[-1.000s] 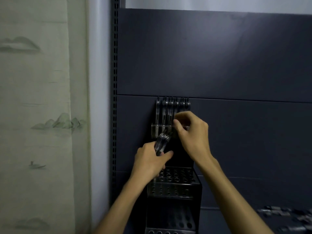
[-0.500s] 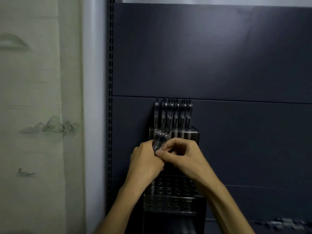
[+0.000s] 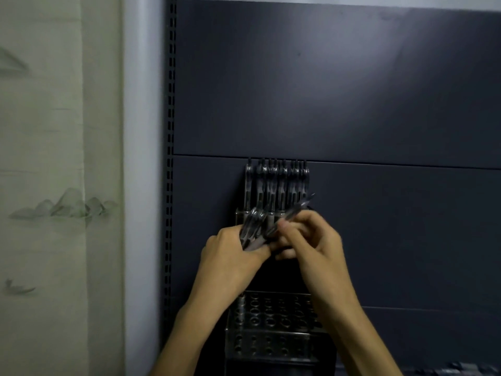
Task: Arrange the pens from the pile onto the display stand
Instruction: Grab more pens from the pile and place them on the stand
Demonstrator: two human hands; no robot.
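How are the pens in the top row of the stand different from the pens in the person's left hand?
The pens in the stand stand upright, side by side in holes; the bunch of pens in the left hand is gripped together and leans right. The stand's pens are untouched; the right hand pinches one pen beside the bunch. Both look dark and alike.

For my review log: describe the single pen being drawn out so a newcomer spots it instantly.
On the dark panel, find the tiered stand. Above it, the right hand pinches one pen, slanting up-right, unlike the bundle in the left hand.
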